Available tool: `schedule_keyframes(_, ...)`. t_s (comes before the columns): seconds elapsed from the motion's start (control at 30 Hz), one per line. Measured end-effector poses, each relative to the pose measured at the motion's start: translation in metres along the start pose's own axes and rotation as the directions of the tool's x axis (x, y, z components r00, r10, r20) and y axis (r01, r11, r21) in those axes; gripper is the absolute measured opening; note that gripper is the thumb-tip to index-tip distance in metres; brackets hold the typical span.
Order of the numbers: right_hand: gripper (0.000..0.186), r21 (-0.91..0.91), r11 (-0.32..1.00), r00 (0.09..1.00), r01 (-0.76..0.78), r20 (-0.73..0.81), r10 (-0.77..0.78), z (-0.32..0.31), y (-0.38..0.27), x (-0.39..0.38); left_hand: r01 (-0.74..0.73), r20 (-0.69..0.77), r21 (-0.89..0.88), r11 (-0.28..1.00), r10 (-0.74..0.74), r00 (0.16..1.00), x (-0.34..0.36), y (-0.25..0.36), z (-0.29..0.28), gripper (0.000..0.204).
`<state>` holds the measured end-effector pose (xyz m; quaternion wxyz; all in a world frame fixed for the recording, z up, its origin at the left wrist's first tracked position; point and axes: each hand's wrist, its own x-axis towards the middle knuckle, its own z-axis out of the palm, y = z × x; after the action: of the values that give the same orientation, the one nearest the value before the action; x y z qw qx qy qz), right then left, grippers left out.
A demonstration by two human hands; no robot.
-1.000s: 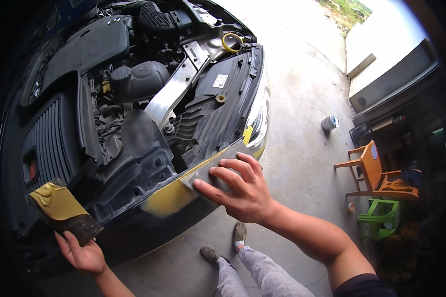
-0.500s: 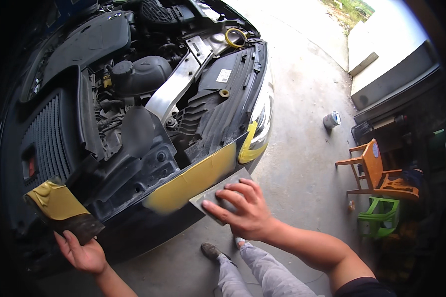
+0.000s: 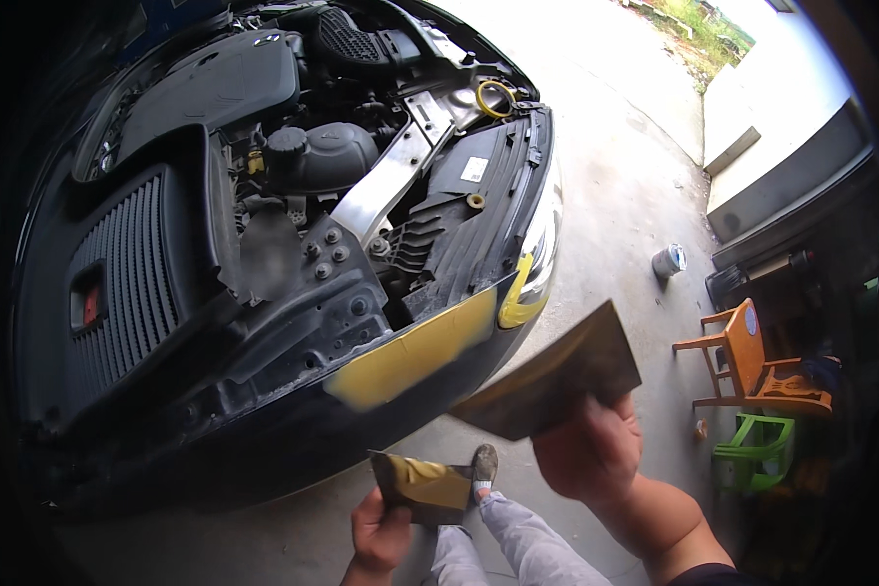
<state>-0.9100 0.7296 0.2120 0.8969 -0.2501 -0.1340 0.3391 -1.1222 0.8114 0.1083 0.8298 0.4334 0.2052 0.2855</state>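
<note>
Low in the middle, my left hand (image 3: 381,532) grips a dark flat scraper (image 3: 435,503) with yellow putty (image 3: 425,469) on its face. At the lower right my right hand (image 3: 586,449) grips a wide, flat, dark-grey spreader (image 3: 547,371) by one edge, held tilted in the air. Beyond both tools, a smooth patch of yellow putty (image 3: 410,352) lies on the dark car fender (image 3: 264,430). Yellow tape (image 3: 518,313) borders the headlight's corner. Neither tool appears to touch the car.
The car's open engine bay (image 3: 215,88) fills the left. A metal can (image 3: 669,261) stands on the concrete floor (image 3: 625,186). An orange chair (image 3: 737,352) and a green stool (image 3: 752,449) are at the right, near a white wall (image 3: 781,127).
The right hand's spreader came off the fender patch and is now turned, raised on the right. My left hand moved from the far left to the lower middle with its scraper.
</note>
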Motion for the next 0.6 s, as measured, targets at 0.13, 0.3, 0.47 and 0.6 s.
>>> schedule_keyframes(0.13, 0.049, -0.540, 0.839, 0.838, -0.072, 0.423, 0.345, 0.004, 0.001, -0.006, -0.014, 0.012, 0.061, 0.998, 0.014, 1.000, 0.005, 0.005, -0.006, 0.035)
schedule_keyframes(0.3, 0.057, -0.889, 0.284, 0.714, 0.359, 0.458, 0.530, -0.006, 0.013, 0.010, -0.135, -0.140, -0.115, 0.984, 0.119, 0.983, -0.001, 0.048, -0.023, 0.038)
schedule_keyframes(0.47, 0.052, -0.607, -0.302, 0.673, 0.735, 0.708, 0.215, -0.010, 0.025, 0.022, -0.199, -0.246, -0.025, 0.980, 0.187, 0.951, -0.018, 0.074, -0.065, 0.041)
schedule_keyframes(0.6, 0.052, -0.523, -0.458, 0.675, 0.719, 0.684, 0.278, -0.008, 0.058, 0.027, -0.183, -0.336, 0.035, 0.982, 0.184, 0.924, -0.025, 0.071, -0.057, 0.037)
